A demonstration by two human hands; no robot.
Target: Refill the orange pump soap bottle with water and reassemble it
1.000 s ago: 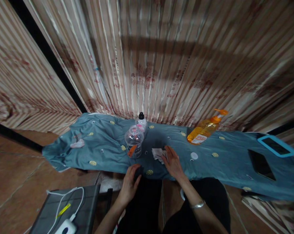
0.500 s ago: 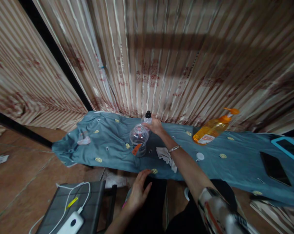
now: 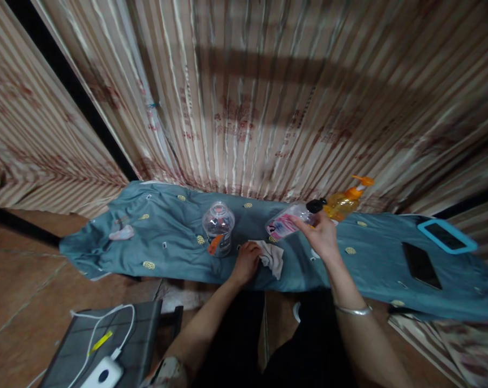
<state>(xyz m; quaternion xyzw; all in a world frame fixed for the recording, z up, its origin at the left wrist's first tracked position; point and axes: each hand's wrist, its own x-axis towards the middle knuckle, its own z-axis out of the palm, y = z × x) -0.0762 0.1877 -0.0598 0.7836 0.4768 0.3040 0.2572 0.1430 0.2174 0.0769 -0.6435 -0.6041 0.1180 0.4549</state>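
My right hand [image 3: 322, 234] is closed round a clear bottle [image 3: 286, 221] with a pink label and a black cap. The bottle is tilted, its cap pointing right, over the blue-green cloth [image 3: 171, 226]. With closed fingers, my left hand [image 3: 247, 263] grips the edge of a crumpled whitish cloth [image 3: 273, 258]. Left of that hand, a clear empty-looking plastic bottle [image 3: 219, 229] with an orange label stands upright. Behind the right hand, an orange pump bottle [image 3: 343, 205] leans, partly hidden. My right hand mostly covers a white round lid.
A dark phone [image 3: 421, 265] and a blue-framed tablet [image 3: 446, 236] lie at the right. A small pinkish, clear item [image 3: 121, 233] rests at the left. A grey stool [image 3: 66, 345] holds a white power bank [image 3: 102, 373] with a cable. A striped curtain [image 3: 244, 108] hangs behind.
My right hand has lifted the black-capped bottle from behind the clear bottle, carried it right and tilted it. My left hand has moved up from the cloth-covered edge and taken hold of the whitish cloth.
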